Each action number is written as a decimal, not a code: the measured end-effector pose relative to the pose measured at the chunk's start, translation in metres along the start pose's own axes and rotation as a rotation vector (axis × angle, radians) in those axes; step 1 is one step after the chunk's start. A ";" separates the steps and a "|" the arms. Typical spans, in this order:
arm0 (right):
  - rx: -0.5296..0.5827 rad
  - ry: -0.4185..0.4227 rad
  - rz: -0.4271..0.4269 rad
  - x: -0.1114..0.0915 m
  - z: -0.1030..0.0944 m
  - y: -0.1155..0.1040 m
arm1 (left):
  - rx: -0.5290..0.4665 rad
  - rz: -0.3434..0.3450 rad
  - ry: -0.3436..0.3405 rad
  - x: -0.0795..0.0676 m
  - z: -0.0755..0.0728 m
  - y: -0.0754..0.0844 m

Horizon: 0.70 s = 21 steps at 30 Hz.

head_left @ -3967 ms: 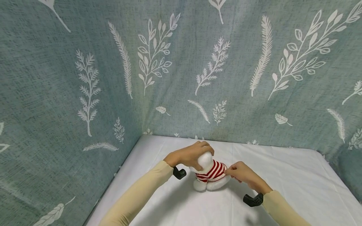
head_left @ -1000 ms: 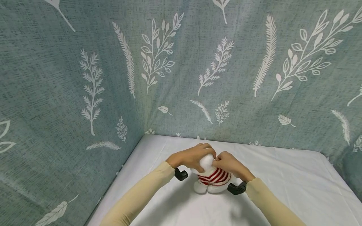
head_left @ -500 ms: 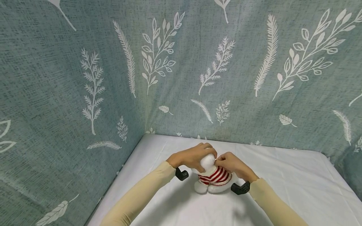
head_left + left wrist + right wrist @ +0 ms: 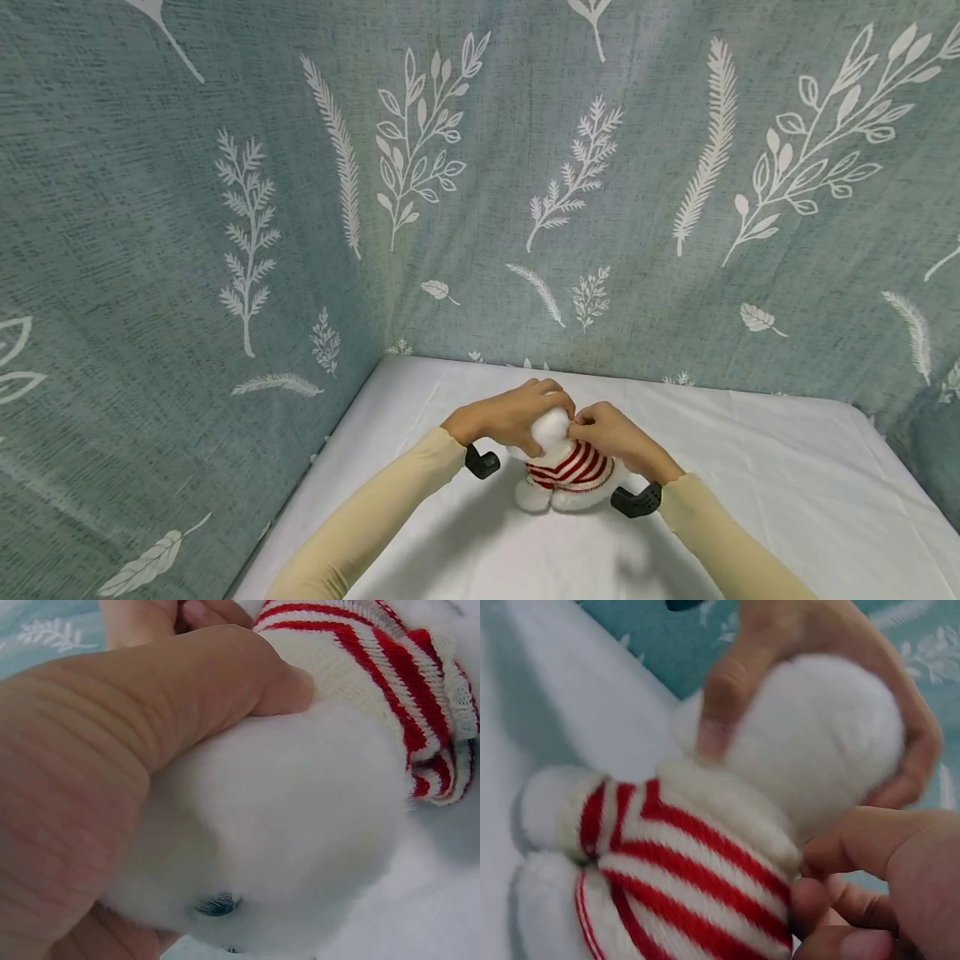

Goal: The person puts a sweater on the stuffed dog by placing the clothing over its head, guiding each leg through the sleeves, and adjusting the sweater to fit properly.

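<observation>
A white plush toy (image 4: 551, 427) wears a red-and-white striped knitted sweater (image 4: 577, 467) and leans forward on the white cloth. My left hand (image 4: 517, 412) grips its head from the left, thumb by the cream collar (image 4: 727, 810) and fingers round the far side. One dark eye (image 4: 217, 904) shows low on the furry head in the left wrist view. With thumb and curled fingers, my right hand (image 4: 900, 877) pinches the sweater at the collar's edge, just behind the head. What lies between those fingertips is partly hidden. The toy's face points away from the right wrist view.
A white cloth (image 4: 750, 483) covers the table. Blue-green curtains (image 4: 465, 183) with white leaf prints rise along the back and left edges. A black camera mount (image 4: 483, 462) sits at the left wrist, another (image 4: 637, 500) at the right.
Over four seconds my right hand has moved from the sweater's lower right edge up and left to the collar. My left hand has kept its grip on the head. The last half second shows hardly any movement.
</observation>
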State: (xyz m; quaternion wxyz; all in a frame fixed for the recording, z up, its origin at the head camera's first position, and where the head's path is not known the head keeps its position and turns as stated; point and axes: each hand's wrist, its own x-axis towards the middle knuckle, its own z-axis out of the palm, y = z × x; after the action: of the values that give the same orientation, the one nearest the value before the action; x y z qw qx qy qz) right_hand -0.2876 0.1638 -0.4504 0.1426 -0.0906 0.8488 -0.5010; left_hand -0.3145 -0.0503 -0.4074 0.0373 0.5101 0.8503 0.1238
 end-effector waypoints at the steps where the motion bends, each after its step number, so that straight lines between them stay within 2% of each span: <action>1: 0.014 -0.004 0.013 0.000 -0.003 0.003 | 0.001 -0.001 0.000 0.000 0.000 0.000; 7: -0.023 0.063 0.177 -0.017 -0.018 0.029 | -0.008 -0.003 0.011 0.002 0.004 0.001; 10: -0.012 0.016 0.226 -0.031 -0.022 0.043 | -0.016 -0.010 0.005 0.001 0.005 0.002; 13: 0.035 -0.055 0.212 -0.042 -0.025 0.052 | -0.016 -0.020 0.003 0.000 0.005 0.002; 15: 0.076 -0.083 0.174 -0.047 -0.027 0.054 | -0.016 -0.029 0.008 -0.001 0.004 0.001; 17: 0.103 -0.094 0.134 -0.049 -0.028 0.055 | -0.017 -0.035 0.012 -0.001 0.003 0.001; 21: 0.109 -0.093 0.112 -0.048 -0.027 0.056 | -0.015 -0.031 0.010 -0.002 0.001 0.000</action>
State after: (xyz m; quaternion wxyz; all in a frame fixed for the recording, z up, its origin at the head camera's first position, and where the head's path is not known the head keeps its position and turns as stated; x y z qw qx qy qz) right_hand -0.2523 0.2269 -0.4796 0.2142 -0.0580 0.8165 -0.5330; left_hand -0.3133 -0.0518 -0.4089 0.0385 0.4959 0.8574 0.1321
